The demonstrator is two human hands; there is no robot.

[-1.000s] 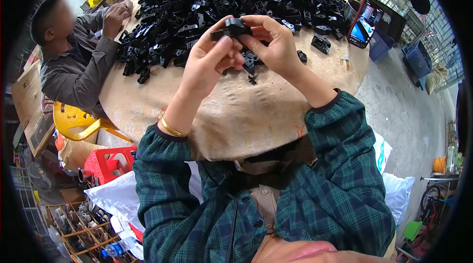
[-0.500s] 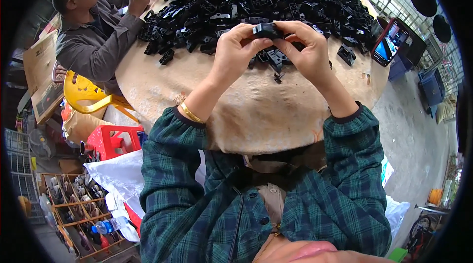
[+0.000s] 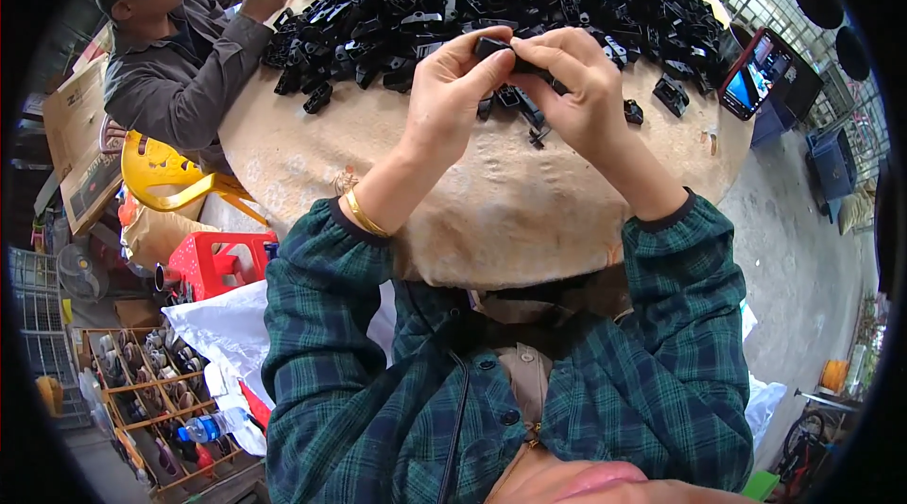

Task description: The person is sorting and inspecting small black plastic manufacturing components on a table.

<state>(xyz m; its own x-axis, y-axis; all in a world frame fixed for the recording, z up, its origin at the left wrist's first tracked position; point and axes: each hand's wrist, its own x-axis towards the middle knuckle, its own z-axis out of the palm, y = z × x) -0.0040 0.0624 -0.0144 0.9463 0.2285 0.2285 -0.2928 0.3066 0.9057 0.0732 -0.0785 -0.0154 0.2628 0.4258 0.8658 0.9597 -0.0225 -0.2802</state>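
Note:
Both my hands meet above the near side of a round table. Between them is a small black plastic part (image 3: 491, 48), mostly covered by my fingers. My left hand (image 3: 452, 84) pinches its left end between thumb and fingers. My right hand (image 3: 578, 84) is closed on its other end, thumb and forefinger pressed together near the left thumb. Just beyond and beneath the hands spreads a large heap of black plastic parts (image 3: 406, 8). A small loose black piece (image 3: 538, 137) lies on the cloth below my hands.
A beige cloth (image 3: 491, 211) covers the table. At its right edge a phone (image 3: 754, 74) stands propped up. Across to the left sits a co-worker (image 3: 179, 60), hands raised at the heap. A yellow chair (image 3: 156, 173) and a red stool (image 3: 203, 263) stand at the left.
The black part has turned between my fingers, and less of it shows now. My right fingers have shifted left toward my left thumb. The co-worker's hands stay near the same place.

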